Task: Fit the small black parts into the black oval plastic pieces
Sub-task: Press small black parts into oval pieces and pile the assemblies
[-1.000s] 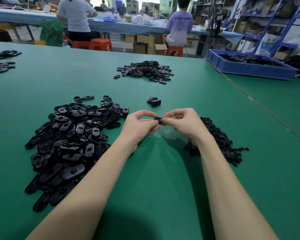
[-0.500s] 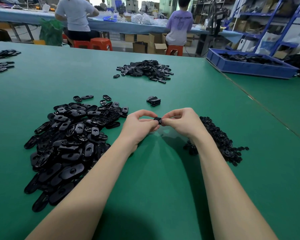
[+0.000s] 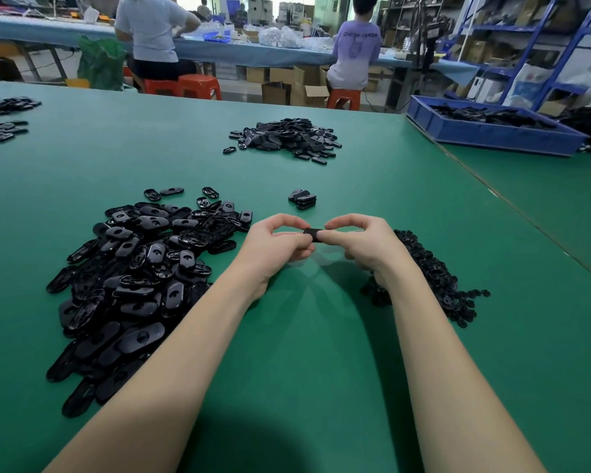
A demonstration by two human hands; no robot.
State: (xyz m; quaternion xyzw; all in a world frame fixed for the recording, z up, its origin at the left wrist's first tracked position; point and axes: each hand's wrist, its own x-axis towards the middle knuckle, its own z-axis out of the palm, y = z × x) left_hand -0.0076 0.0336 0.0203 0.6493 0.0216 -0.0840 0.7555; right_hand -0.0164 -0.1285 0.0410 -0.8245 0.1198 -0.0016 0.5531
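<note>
Both hands meet over the middle of the green table (image 3: 321,336). My left hand (image 3: 273,247) and my right hand (image 3: 362,240) each pinch one end of a black oval piece (image 3: 314,233), held just above the table; whether a small part sits in it is hidden by my fingers. A big heap of black oval pieces (image 3: 133,268) lies to the left. A heap of small black parts (image 3: 434,278) lies to the right, partly behind my right forearm.
A short stack of oval pieces (image 3: 302,199) sits just beyond my hands. Another heap (image 3: 287,138) lies farther back, more pieces (image 3: 0,117) at far left. A blue bin (image 3: 492,131) of black parts stands at back right. Two people sit at a far bench.
Almost nothing: both hands stay together pinching the oval piece, with only slight finger shifts.
</note>
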